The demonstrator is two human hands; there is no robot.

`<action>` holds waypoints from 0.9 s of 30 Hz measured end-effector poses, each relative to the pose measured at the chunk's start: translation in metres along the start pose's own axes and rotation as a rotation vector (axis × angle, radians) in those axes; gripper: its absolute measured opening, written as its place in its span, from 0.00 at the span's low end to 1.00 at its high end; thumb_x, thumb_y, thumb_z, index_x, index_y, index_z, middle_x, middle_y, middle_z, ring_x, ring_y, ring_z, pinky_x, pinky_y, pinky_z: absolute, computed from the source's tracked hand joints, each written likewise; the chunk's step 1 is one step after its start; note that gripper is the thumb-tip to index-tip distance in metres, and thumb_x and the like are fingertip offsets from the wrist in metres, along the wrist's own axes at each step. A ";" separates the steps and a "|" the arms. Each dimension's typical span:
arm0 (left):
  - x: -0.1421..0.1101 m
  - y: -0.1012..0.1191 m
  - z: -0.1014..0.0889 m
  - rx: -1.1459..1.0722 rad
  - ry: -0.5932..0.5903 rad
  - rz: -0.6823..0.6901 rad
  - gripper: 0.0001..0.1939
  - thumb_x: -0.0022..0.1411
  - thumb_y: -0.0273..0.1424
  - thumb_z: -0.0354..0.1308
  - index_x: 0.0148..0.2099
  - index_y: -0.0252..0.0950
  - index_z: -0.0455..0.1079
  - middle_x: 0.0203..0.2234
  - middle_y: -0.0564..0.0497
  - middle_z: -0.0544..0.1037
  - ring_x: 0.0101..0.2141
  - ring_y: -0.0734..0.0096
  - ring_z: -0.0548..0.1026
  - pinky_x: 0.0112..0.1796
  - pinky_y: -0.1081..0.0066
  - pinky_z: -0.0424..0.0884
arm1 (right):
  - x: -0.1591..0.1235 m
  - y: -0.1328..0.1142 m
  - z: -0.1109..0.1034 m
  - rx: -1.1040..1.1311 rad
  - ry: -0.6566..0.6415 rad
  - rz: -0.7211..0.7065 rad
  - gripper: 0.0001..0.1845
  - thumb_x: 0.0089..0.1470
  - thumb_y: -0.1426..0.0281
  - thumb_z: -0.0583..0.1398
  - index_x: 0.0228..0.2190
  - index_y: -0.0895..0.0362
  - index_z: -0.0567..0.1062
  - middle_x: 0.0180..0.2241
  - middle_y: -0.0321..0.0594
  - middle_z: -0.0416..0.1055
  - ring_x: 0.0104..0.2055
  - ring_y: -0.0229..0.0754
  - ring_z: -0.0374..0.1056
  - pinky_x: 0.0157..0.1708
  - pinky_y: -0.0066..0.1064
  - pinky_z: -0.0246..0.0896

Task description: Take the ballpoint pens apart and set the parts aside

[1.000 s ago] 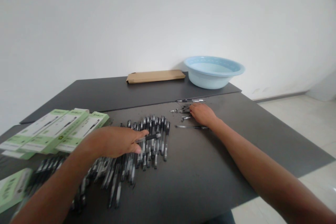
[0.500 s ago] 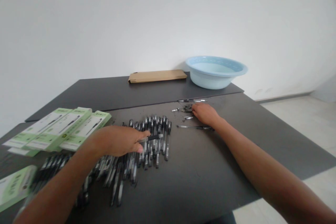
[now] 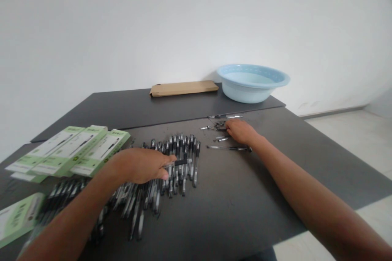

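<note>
A clear pen with a black grip [image 3: 183, 162] is pinched between the thumb and fingers of my left hand [image 3: 142, 165], its black end pointing right. Beneath that hand, many similar pens [image 3: 196, 163] lie side by side on the dark table. My right hand [image 3: 240, 131] rests at a small scatter of pens and pen parts [image 3: 219, 125] to the right. Its fingers are bent together around something too small and hidden to name. One loose pen [image 3: 226, 147] lies just below this hand, and another [image 3: 225, 116] lies above it.
Green-and-white pen boxes [image 3: 98, 153] are stacked at the left, with one more box [image 3: 21, 216] nearer me. A flat piece of brown cardboard [image 3: 183, 88] and a light blue basin [image 3: 251, 85] stand at the back by the wall. A seam crosses the dark table [image 3: 229, 212].
My right hand has shifted very slightly to the right at the scattered parts. My left hand still holds the pen in nearly the same spot.
</note>
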State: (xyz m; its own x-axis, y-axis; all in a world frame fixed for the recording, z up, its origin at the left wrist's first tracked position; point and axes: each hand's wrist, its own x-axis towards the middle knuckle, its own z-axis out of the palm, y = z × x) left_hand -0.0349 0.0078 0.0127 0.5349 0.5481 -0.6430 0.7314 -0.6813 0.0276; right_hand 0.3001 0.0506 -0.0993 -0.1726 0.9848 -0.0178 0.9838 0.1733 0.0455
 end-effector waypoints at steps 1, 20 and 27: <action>0.000 0.000 0.000 -0.003 0.000 0.004 0.29 0.65 0.39 0.46 0.66 0.38 0.51 0.53 0.38 0.71 0.49 0.50 0.71 0.44 0.60 0.67 | 0.000 0.001 0.000 0.005 -0.001 -0.005 0.11 0.57 0.70 0.51 0.38 0.57 0.71 0.43 0.47 0.70 0.47 0.49 0.64 0.43 0.36 0.56; -0.006 -0.001 -0.001 -0.028 0.012 -0.014 0.29 0.65 0.39 0.46 0.66 0.38 0.51 0.54 0.39 0.70 0.51 0.50 0.69 0.47 0.58 0.66 | -0.005 0.007 0.000 0.063 0.039 -0.075 0.15 0.60 0.72 0.48 0.46 0.55 0.69 0.48 0.46 0.68 0.52 0.48 0.61 0.48 0.37 0.53; -0.005 -0.002 0.000 -0.020 0.025 -0.006 0.29 0.65 0.39 0.46 0.66 0.37 0.52 0.54 0.39 0.70 0.51 0.50 0.69 0.46 0.59 0.66 | -0.011 0.012 -0.010 0.111 0.127 -0.045 0.14 0.59 0.72 0.49 0.45 0.57 0.69 0.46 0.47 0.68 0.49 0.46 0.62 0.47 0.34 0.53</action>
State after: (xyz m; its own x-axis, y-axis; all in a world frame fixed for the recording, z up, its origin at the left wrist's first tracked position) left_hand -0.0391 0.0065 0.0160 0.5405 0.5644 -0.6240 0.7431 -0.6680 0.0395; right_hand 0.3136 0.0415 -0.0884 -0.2139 0.9708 0.1090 0.9731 0.2215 -0.0634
